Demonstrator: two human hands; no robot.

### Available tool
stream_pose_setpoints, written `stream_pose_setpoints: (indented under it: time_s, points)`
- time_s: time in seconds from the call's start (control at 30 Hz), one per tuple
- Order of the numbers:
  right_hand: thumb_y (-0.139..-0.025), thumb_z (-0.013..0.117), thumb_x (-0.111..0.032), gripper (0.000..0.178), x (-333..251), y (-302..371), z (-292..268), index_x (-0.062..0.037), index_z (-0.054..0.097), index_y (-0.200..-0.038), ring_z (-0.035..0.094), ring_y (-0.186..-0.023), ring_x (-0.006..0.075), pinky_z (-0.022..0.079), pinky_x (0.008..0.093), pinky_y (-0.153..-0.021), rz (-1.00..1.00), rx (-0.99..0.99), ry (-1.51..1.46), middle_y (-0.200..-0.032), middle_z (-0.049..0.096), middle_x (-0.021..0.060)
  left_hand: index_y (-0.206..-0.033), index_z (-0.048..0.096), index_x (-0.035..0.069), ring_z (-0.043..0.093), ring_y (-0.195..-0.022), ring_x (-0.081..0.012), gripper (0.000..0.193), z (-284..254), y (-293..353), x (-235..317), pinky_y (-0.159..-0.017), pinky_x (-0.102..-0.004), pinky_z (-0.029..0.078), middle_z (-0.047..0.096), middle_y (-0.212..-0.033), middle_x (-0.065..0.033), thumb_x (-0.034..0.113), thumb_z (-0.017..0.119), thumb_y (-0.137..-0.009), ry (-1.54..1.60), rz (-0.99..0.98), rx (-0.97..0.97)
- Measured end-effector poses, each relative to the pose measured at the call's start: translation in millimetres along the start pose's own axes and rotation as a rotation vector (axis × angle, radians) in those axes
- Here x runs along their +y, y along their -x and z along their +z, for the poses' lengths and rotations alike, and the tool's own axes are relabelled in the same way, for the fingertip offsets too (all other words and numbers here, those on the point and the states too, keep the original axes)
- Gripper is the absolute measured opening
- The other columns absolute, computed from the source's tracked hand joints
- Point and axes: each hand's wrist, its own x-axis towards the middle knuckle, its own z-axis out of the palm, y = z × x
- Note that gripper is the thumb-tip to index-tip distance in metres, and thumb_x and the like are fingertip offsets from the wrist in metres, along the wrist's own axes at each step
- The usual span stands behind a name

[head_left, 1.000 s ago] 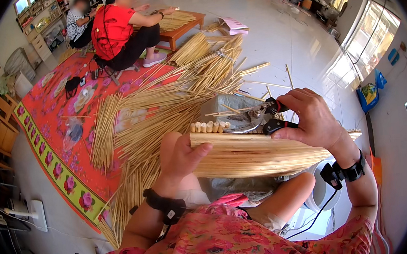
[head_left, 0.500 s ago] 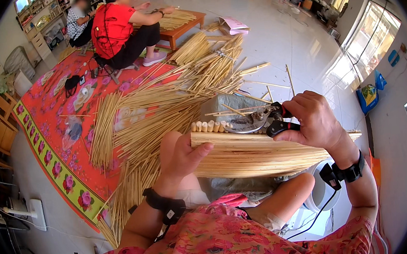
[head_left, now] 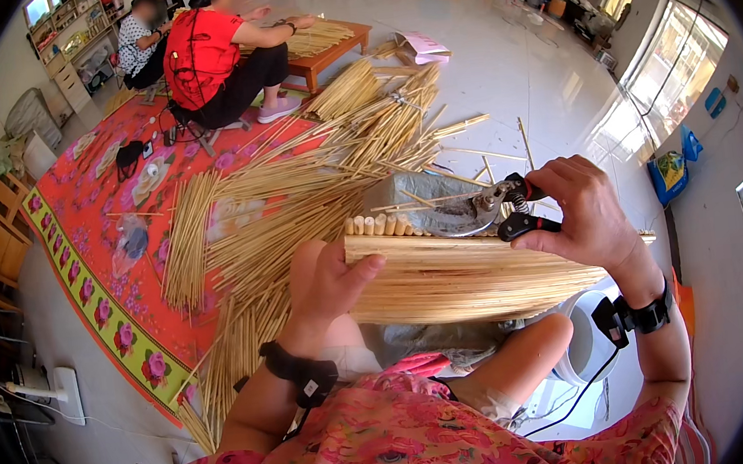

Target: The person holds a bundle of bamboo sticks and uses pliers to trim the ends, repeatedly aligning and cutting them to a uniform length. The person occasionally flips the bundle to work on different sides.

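Observation:
A panel of pale reed stalks lies across my lap, its stalks running side to side. My left hand is wrapped round its left end, thumb on top. Along the far edge near that end stands a row of short, thick pale stubs. My right hand grips a pair of pruning shears with dark handles. Their metal jaws hang over the panel's far edge, right of the stubs, close to a few thin stalks. Whether the blades touch a stalk I cannot tell.
A grey block stands just beyond the panel. Loose reeds spread over a red flowered mat to the left. A white bucket is by my right knee. Two people sit farther off beside a low wooden table.
My right hand and the shears have shifted right and slightly away from me, off the row of stubs. The left hand keeps its hold on the panel, which has moved only slightly.

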Motion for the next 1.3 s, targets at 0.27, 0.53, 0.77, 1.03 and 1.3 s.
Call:
stream_pose_setpoints:
  time_s: [0.27, 0.53, 0.77, 1.03, 1.3]
  points:
    - [-0.069, 0.071, -0.058, 0.059, -7, -5, 6, -0.0014, 0.062, -0.084, 0.057, -0.068, 0.0329, 0.045, 0.0397, -0.065, -0.001, -0.065, -0.064, -0.070, 0.057, 0.0121, -0.121, 0.047, -0.003, 0.056, -0.101, -0.0141, 0.053, 2, 3, 3, -0.089, -0.0308, 0.045, 0.060, -0.112, -0.0080, 0.032, 0.067, -0.087, 0.024, -0.076, 0.018]
    - [-0.069, 0.069, -0.059, 0.059, -9, -8, 8, -0.0023, 0.060, -0.079, 0.056, -0.064, 0.0322, 0.045, 0.0387, -0.064, -0.029, -0.079, -0.017, -0.066, 0.055, 0.0113, -0.116, 0.049, -0.003, 0.056, -0.099, -0.0142, 0.052, 3, 3, 8, -0.088, -0.0306, 0.045, 0.059, -0.108, -0.0081, 0.035, 0.068, -0.086, 0.017, -0.059, 0.014]
    - [-0.069, 0.070, -0.058, 0.057, -8, -5, 10, -0.0018, 0.059, -0.075, 0.054, -0.060, 0.0306, 0.045, 0.0373, -0.061, -0.094, -0.075, 0.055, -0.064, 0.054, 0.0103, -0.114, 0.049, -0.003, 0.055, -0.098, -0.0139, 0.050, 1, 3, 6, -0.088, -0.0304, 0.045, 0.059, -0.107, -0.0077, 0.034, 0.068, -0.086, 0.014, -0.060, 0.005]
    - [-0.069, 0.070, -0.057, 0.056, -5, 1, 10, -0.0027, 0.055, -0.070, 0.052, -0.056, 0.0297, 0.043, 0.0365, -0.057, -0.163, -0.037, 0.144, -0.061, 0.051, 0.0094, -0.116, 0.053, -0.003, 0.055, -0.096, -0.0105, 0.042, 1, 1, 6, -0.085, -0.0281, 0.045, 0.061, -0.105, -0.0047, 0.026, 0.064, -0.089, 0.001, -0.037, 0.010]
    - [-0.068, 0.073, -0.055, 0.053, -9, 1, 4, -0.0052, 0.058, -0.074, 0.054, -0.062, 0.0310, 0.043, 0.0378, -0.063, -0.044, 0.097, 0.054, -0.066, 0.056, 0.0103, -0.117, 0.052, -0.004, 0.055, -0.096, -0.0113, 0.044, 2, 0, 4, -0.085, -0.0284, 0.046, 0.061, -0.107, -0.0055, 0.026, 0.063, -0.088, -0.029, -0.023, 0.015]
